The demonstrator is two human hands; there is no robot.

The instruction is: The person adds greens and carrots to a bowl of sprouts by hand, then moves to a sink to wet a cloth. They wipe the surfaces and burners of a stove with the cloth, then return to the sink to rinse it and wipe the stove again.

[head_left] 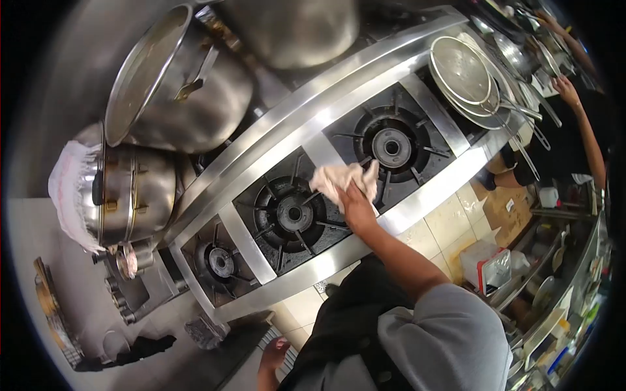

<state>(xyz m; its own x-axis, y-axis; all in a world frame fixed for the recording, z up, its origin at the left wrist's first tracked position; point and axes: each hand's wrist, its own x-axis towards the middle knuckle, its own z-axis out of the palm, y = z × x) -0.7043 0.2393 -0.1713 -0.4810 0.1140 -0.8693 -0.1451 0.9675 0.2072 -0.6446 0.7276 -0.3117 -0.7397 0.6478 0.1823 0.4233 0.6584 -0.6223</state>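
A crumpled pale pink cloth (339, 180) lies under my right hand (356, 207), whose fingers are pressed onto it over the steel strip between two burners. One black burner (392, 147) is up and to the right of the cloth, and another burner (295, 214) is to its lower left. My left hand (275, 352) hangs low beside my body, off the stove, with its fingers curled; whether it holds anything is hard to make out.
A smaller burner (221, 262) occupies the stove's left end. Strainers (460, 70) rest at its right end. Large steel pots (189, 98) stand behind. Another person's arm (587, 130) reaches in at the right, near shelves (541, 260) of kitchenware.
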